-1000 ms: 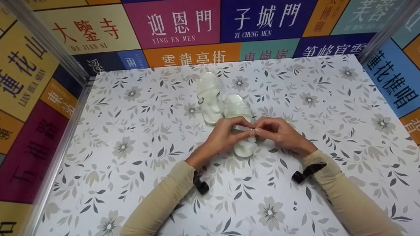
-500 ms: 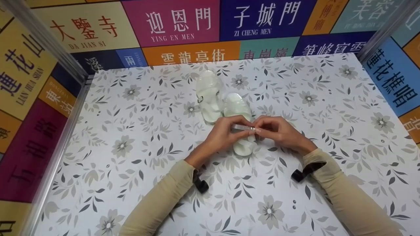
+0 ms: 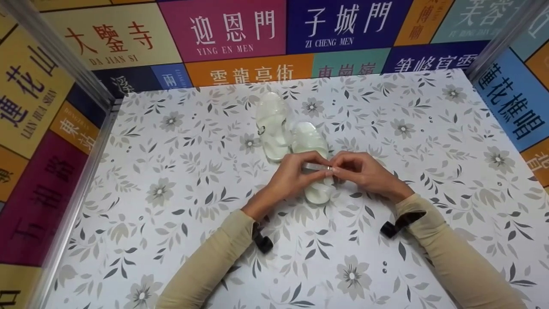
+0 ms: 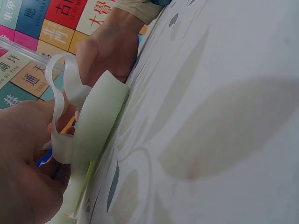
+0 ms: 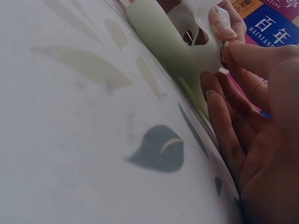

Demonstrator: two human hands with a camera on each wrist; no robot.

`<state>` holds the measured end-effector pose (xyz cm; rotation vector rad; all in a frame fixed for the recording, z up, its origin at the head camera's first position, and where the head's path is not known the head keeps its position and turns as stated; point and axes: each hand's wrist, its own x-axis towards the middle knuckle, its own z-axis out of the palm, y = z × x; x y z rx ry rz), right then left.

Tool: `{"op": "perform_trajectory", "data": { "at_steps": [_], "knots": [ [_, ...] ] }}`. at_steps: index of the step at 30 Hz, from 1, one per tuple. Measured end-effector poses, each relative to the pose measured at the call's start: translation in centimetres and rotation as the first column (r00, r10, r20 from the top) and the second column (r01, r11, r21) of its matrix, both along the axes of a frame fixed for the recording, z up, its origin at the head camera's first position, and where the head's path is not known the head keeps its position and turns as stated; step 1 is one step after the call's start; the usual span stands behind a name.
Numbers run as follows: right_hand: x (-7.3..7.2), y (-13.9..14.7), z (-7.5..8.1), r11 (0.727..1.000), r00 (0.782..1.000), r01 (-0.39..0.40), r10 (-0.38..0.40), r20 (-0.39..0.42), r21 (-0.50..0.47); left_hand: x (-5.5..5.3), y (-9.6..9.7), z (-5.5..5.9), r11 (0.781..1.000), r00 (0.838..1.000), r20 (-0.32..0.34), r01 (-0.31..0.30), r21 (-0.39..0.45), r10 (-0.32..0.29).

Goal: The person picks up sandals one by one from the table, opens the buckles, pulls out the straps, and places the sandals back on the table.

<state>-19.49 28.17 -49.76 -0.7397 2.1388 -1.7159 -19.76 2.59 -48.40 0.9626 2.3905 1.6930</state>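
Two pale green translucent sandals lie on the table. My left hand [image 3: 291,174] and right hand [image 3: 366,174] meet over the nearer sandal [image 3: 309,134], covering its middle. Between left thumb and forefinger I pinch its thin ankle strap, which spans the gap of that hand in the head view. With my right thumb and forefinger I pinch a small metal buckle [image 5: 222,54] at the strap. Loops of the upper [image 4: 60,100] stand above the thick sole [image 4: 100,109]. Behind and to the left lies the other sandal [image 3: 273,109], untouched, with a small metal buckle on its side.
A white cloth with grey flowers and leaves covers the table [image 3: 193,240]. Panels with coloured lettered blocks [image 3: 233,32] stand along the back and both sides, framed by metal posts [image 3: 81,56]. A black wrist mount [image 3: 262,241] is worn over each beige sleeve.
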Motion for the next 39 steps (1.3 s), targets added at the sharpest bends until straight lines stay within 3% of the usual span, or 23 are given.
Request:
{"op": "perform_trajectory", "data": {
  "at_steps": [8,13,20,30,34,39],
  "knots": [
    [0.0,-0.1,-0.1,1.000,0.999,0.003,-0.002,0.039,-0.028,-0.3,-0.4,-0.2,0.999,0.999,-0.002,0.035,-0.017,-0.035],
    [-0.2,-0.2,-0.1,0.997,0.997,0.016,-0.011,0.075,-0.072,-0.3,-0.6,-0.1,0.996,0.993,0.073,0.085,0.031,-0.088],
    [0.0,-0.2,-0.2,1.000,0.999,0.018,-0.018,0.031,-0.008,-0.1,-0.7,0.0,0.994,0.989,0.114,0.087,0.064,-0.094],
    [-0.1,0.0,-0.2,1.000,1.000,0.002,-0.002,0.026,0.002,-0.1,-0.7,0.1,0.996,0.987,0.139,0.074,0.046,-0.080],
    [-0.1,0.0,-0.2,1.000,1.000,0.004,-0.004,0.026,-0.004,-0.1,-0.7,0.4,0.998,0.994,0.095,0.056,-0.004,-0.056],
    [-0.1,-0.1,-0.2,1.000,1.000,0.016,-0.016,0.025,0.002,-0.2,-0.9,1.1,0.996,0.999,-0.050,-0.001,-0.085,-0.004]
  ]
}}
